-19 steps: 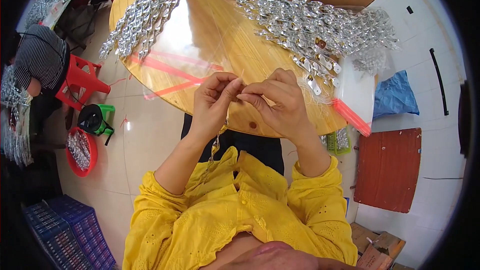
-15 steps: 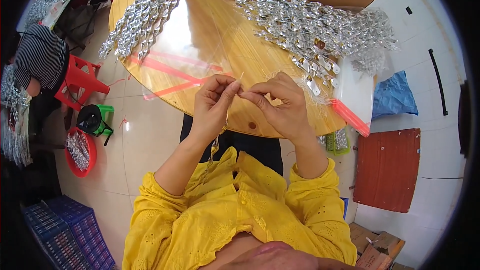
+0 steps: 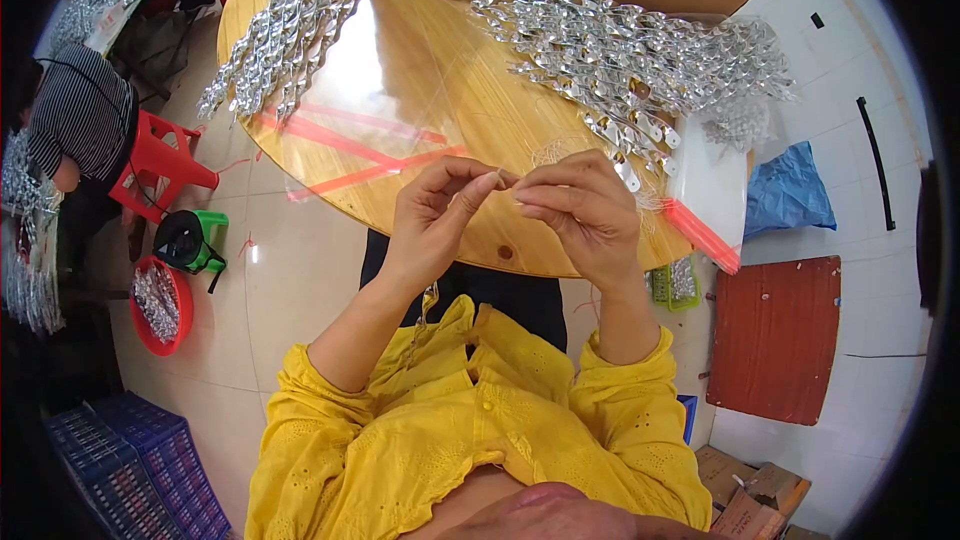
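Shifted rightward and slightly down since the earlier frame: bare right hand (image 3: 590, 208), with fingertips of bare left hand (image 3: 432, 220) brought along. Lowered with them: thin, pale, thread-like tip (image 3: 500, 176), no longer standing up above the fingers. Judged a change of grip within fine fingertip work. Located above the round, pale-wood table (image 3: 470, 240), inward of its near edge: tip pinched between left thumb and index finger. Pressed close together just beside it: right thumb and index finger; cannot tell anything gripped there. Hanging beyond the table's near edge: 1 shiny, twisted, metallic-looking strip (image 3: 430, 302), upper part hidden. Directed with long axis steeply downward, lower end slightly leftward, toward yellow cloth shirt (image 3: 525, 405). Cannot confirm joining to the tip.
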A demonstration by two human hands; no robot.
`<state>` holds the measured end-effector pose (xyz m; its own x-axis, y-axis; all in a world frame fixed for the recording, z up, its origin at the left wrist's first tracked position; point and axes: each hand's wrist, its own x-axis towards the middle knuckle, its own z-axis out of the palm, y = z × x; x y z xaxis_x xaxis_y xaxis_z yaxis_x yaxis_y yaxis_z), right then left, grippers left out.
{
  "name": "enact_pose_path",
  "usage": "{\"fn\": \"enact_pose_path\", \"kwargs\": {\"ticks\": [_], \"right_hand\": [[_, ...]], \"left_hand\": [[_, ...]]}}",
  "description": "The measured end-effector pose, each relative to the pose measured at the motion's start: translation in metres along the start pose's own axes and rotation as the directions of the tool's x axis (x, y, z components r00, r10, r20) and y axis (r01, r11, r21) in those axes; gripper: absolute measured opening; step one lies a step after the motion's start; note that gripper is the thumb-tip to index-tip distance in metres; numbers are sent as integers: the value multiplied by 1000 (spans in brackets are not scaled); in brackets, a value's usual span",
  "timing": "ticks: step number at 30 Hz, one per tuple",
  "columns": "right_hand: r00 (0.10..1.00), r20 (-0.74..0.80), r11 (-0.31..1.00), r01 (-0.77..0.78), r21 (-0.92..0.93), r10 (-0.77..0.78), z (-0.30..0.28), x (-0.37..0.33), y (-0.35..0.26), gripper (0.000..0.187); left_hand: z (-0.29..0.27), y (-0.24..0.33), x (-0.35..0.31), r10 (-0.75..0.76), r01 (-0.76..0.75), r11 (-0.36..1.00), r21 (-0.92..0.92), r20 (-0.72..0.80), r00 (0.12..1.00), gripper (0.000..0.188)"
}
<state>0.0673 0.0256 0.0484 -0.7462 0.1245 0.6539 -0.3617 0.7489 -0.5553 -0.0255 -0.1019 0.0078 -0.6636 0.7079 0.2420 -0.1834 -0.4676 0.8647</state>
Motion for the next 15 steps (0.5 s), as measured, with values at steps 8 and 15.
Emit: {"fn": "enact_pose_path", "kwargs": {"ticks": [8,15], "right_hand": [[987,-53,957,-135,258,153,6,6,4,11],[930,-32,781,-289,553,367,15,4,6,10]], "left_hand": [[3,2,-2,-52,50,994,102,14,999,9],[5,2,1,-39,36,999,36,93,995,11]]}}
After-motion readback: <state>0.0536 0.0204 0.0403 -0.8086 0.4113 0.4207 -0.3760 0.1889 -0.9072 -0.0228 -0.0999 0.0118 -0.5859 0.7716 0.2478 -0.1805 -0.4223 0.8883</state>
